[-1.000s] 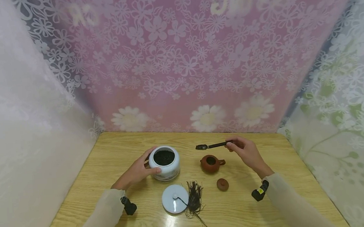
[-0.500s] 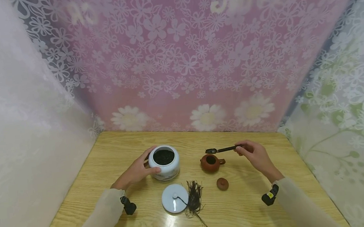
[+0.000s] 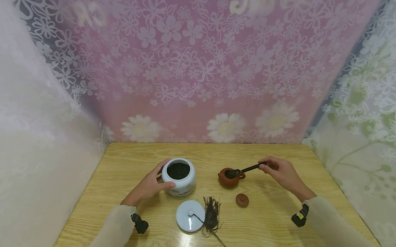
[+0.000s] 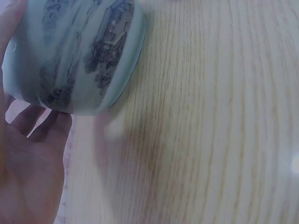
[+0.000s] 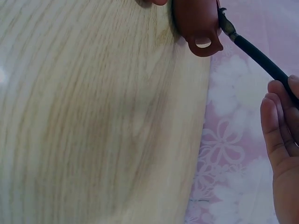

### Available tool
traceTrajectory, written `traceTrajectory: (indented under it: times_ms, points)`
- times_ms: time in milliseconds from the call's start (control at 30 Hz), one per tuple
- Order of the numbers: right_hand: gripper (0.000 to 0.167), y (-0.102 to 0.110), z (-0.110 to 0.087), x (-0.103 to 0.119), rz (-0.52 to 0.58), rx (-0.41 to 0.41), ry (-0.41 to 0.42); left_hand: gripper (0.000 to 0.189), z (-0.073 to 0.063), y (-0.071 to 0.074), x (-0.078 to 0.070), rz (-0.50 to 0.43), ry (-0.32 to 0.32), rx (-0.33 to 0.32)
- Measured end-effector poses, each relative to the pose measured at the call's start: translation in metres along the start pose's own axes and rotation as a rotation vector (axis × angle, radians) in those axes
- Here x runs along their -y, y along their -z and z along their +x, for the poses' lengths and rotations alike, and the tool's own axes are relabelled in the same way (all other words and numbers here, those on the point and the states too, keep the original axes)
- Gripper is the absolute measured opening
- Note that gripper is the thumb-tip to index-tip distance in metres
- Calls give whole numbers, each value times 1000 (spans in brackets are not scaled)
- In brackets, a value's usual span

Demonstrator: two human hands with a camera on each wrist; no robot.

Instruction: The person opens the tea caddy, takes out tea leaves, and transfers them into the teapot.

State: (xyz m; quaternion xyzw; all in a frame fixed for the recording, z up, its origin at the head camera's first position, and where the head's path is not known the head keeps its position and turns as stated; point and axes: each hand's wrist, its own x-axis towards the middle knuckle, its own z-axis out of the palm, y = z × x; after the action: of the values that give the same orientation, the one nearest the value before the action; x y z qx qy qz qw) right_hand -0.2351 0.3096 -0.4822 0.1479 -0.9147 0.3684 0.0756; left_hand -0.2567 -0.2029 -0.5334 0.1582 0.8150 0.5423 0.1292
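A white porcelain jar full of dark tea leaves stands on the wooden table; my left hand holds its side. The left wrist view shows the painted jar against my palm. My right hand pinches the handle of a dark scoop, whose bowl rests at the mouth of a small brown clay teapot. In the right wrist view the scoop reaches the teapot above its loop handle.
The jar's white lid lies in front of the jar, with a dark tassel beside it. The teapot's small brown lid sits near the teapot. Flowered curtains wall the table on three sides.
My right hand has carried the scoop rightwards and down from above the table until its bowl meets the teapot's mouth. The left hand and jar have stayed put.
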Motion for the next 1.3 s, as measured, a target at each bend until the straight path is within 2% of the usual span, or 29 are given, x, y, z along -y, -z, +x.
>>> traceTrajectory:
  times_ms: [333, 533, 633, 800, 967, 1300]
  points:
    - [22, 4, 15, 22, -230, -25, 207, 95, 0, 0, 1, -21, -18, 11]
    - [25, 9, 21, 34, -271, -7, 311, 95, -1, 0, 0, -19, -16, 12]
    - [26, 12, 22, 36, -287, -7, 331, 96, -1, 0, 0, -17, -16, 10]
    - [26, 15, 19, 29, -248, -30, 293, 96, -1, 0, 1, -18, -14, 11]
    - [24, 19, 12, 16, -146, -51, 166, 97, -2, 0, 2, -9, -11, 17]
    - [35, 18, -7, -23, 183, -54, -55, 97, -2, 1, 2, -12, -8, 19]
